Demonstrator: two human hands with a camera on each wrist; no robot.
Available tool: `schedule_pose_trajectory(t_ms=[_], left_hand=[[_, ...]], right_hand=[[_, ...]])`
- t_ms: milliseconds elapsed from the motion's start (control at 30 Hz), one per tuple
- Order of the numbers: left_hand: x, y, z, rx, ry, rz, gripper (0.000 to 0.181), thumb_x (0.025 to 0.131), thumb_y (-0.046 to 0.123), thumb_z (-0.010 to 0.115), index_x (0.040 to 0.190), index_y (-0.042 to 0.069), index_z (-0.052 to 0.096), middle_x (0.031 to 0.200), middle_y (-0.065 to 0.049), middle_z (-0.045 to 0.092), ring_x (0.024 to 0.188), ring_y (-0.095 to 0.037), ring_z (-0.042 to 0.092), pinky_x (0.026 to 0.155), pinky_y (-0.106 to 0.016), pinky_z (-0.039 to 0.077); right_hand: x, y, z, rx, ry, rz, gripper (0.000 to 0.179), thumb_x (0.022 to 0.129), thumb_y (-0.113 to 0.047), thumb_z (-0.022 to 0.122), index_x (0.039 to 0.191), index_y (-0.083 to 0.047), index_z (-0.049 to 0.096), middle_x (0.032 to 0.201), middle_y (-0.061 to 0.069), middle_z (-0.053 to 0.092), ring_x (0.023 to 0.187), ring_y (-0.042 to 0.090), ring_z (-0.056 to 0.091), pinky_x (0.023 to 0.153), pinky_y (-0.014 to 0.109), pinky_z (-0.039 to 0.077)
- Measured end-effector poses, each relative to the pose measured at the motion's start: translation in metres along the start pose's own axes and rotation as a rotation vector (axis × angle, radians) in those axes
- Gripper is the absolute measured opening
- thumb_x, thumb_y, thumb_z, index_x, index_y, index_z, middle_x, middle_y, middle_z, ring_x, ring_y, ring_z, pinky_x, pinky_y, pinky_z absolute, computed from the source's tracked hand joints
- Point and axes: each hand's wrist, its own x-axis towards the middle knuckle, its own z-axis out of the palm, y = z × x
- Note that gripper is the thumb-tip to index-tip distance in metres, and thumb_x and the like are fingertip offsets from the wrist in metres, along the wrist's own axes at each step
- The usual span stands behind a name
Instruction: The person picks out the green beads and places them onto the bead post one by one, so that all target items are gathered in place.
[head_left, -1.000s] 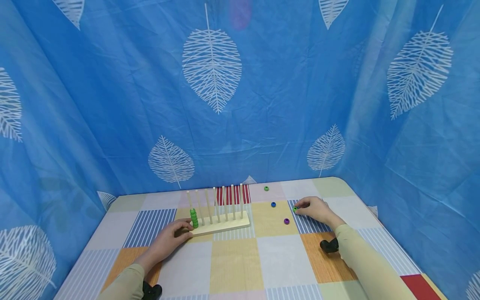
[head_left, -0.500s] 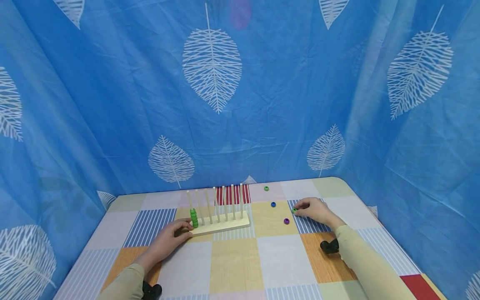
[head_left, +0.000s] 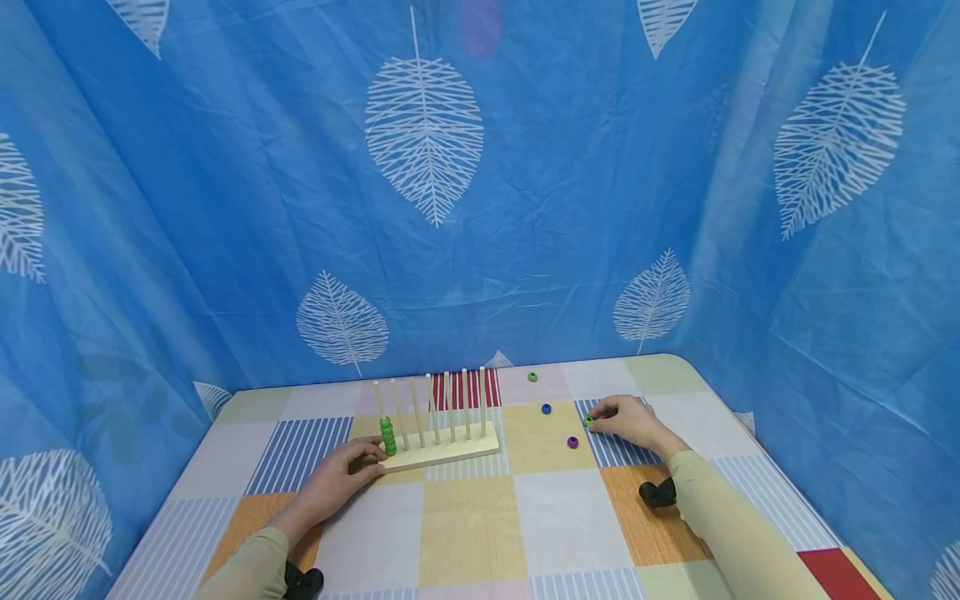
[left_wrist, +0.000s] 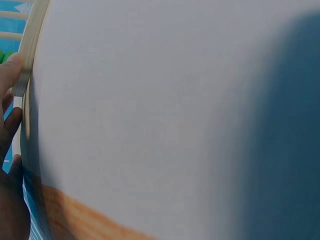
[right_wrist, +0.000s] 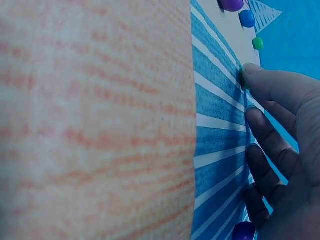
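Observation:
A wooden peg rack [head_left: 442, 452] with several upright pegs stands left of the middle of the table. A stack of green beads [head_left: 387, 437] sits on its leftmost peg. My left hand [head_left: 341, 477] holds the left end of the base, thumb at the front edge; in the left wrist view the thumb [left_wrist: 11, 72] lies against the wood [left_wrist: 31, 47]. To the right, my right hand [head_left: 628, 419] pinches a green bead [head_left: 589, 422] between thumb and fingertip, close over a blue-striped patch of the cloth. The thumb covers most of that bead in the right wrist view.
Left of my right hand lie a purple bead [head_left: 573, 442], a blue bead [head_left: 546, 409] and, farther back, another green bead [head_left: 532, 377]. A dark purple bead [right_wrist: 244, 231] shows below the fingers in the right wrist view. Blue leaf-print curtain [head_left: 525, 208] encloses the patchwork-covered table.
My right hand has shifted very slightly left and toward me with the green bead, then stayed put. The left hand and the rack have not moved.

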Motion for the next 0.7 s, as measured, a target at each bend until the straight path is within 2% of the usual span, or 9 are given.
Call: schedule_pose_trajectory(t_ms=[333, 533, 700], left_hand=[[0.0, 0.001, 0.0, 0.002, 0.002, -0.008, 0.008, 0.095, 0.022, 0.076, 0.102, 0.024, 0.073, 0.144, -0.012, 0.058, 0.139, -0.039, 0.047, 0.115, -0.061, 0.034], [0.0, 0.0, 0.0, -0.001, 0.003, -0.006, 0.008, 0.095, 0.023, 0.076, 0.102, 0.025, 0.073, 0.144, -0.011, 0.058, 0.139, -0.039, 0.047, 0.115, -0.061, 0.034], [0.001, -0.001, 0.001, 0.007, 0.008, 0.008, 0.007, 0.095, 0.024, 0.076, 0.102, 0.024, 0.073, 0.144, -0.012, 0.058, 0.139, -0.04, 0.047, 0.115, -0.061, 0.034]], right_hand=[[0.001, -0.013, -0.012, 0.049, -0.024, -0.042, 0.023, 0.093, -0.028, 0.077, 0.108, -0.012, 0.075, 0.101, 0.002, 0.067, 0.089, 0.022, 0.056, 0.079, 0.039, 0.05], [0.004, -0.034, -0.027, 0.067, -0.047, -0.129, 0.02, 0.094, -0.028, 0.075, 0.108, -0.014, 0.075, 0.099, 0.002, 0.065, 0.088, 0.023, 0.053, 0.074, 0.038, 0.047], [0.007, -0.058, -0.038, 0.043, -0.046, -0.2, 0.019, 0.095, -0.029, 0.074, 0.109, -0.015, 0.074, 0.1, 0.001, 0.065, 0.092, 0.025, 0.052, 0.075, 0.038, 0.048]])
